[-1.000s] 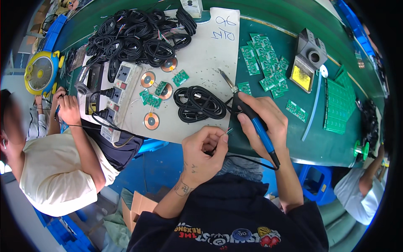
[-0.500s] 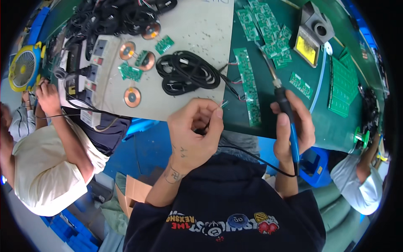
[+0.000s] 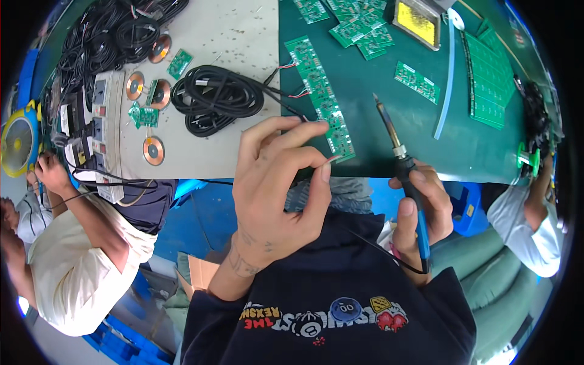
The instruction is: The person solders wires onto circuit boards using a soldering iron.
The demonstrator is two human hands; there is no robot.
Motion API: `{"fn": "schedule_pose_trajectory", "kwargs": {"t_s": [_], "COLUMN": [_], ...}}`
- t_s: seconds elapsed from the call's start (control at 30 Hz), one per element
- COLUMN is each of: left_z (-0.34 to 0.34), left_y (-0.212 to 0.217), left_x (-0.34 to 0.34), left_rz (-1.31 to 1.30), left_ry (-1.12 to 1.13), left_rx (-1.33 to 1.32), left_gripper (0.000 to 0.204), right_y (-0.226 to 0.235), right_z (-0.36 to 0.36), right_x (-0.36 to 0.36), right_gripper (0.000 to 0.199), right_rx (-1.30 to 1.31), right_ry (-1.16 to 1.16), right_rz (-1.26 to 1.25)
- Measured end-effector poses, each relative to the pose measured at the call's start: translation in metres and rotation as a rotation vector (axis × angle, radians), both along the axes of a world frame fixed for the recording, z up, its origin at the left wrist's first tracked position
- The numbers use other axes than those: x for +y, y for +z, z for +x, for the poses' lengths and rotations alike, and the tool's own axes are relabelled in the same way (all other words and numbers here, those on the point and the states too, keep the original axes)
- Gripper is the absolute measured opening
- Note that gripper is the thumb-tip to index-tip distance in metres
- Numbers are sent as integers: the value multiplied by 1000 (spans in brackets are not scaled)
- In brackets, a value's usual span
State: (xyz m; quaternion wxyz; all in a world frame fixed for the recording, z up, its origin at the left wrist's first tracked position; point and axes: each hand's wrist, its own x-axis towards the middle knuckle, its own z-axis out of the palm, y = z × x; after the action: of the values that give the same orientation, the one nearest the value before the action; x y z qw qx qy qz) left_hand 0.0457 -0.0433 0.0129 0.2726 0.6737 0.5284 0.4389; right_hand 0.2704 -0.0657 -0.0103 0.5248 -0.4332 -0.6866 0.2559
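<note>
My left hand [image 3: 277, 182] pinches the end of a thin wire [image 3: 334, 159] between thumb and forefinger, close to the near end of a long green circuit board strip [image 3: 317, 88]. Its other fingers reach over the strip's edge; whether they touch it I cannot tell. Black cables with red and white wire ends meet the strip's left side, running from a coiled black cable [image 3: 213, 100]. In my right hand [image 3: 426, 207] is a soldering iron [image 3: 400, 153] with a blue and black handle. Its tip points away from me, over the green mat, apart from the strip.
A yellow sponge [image 3: 417, 23] in a metal holder stands at the back, beside piled green boards [image 3: 359, 27]. A small board [image 3: 417, 82] lies on the mat. Copper coils [image 3: 153, 150] and a power strip [image 3: 108, 103] are at left. A co-worker [image 3: 85, 255] sits left.
The view has shifted, so the table items sit further left. My left hand has come to the strip's near end, its fingers more spread. The soldering iron's tip is further from the piled boards.
</note>
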Motion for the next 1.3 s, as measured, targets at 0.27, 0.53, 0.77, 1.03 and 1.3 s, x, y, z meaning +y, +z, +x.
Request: {"fn": "schedule_pose_trajectory", "kwargs": {"t_s": [0.27, 0.53, 0.77, 1.03, 1.3], "left_z": [3, 7, 8, 10, 8], "left_y": [-26, -30, -32, -34, -30], "left_x": [4, 5, 4, 5, 6], "left_rz": [144, 128, 139, 152, 156], "left_ry": [100, 117, 135, 148, 129], "left_rx": [200, 182, 183, 178, 213], "left_gripper": [19, 22, 22, 22, 23], "right_y": [2, 20, 23, 23, 22], "right_z": [5, 8, 0, -2, -2], "right_x": [-3, -13, -12, -13, -12], "right_gripper": [28, 24, 26, 26, 25], "right_rx": [-43, -137, -311, -312, -316], "right_ry": [25, 128, 183, 173, 168], "right_rz": [5, -51, -62, -70, -76]}}
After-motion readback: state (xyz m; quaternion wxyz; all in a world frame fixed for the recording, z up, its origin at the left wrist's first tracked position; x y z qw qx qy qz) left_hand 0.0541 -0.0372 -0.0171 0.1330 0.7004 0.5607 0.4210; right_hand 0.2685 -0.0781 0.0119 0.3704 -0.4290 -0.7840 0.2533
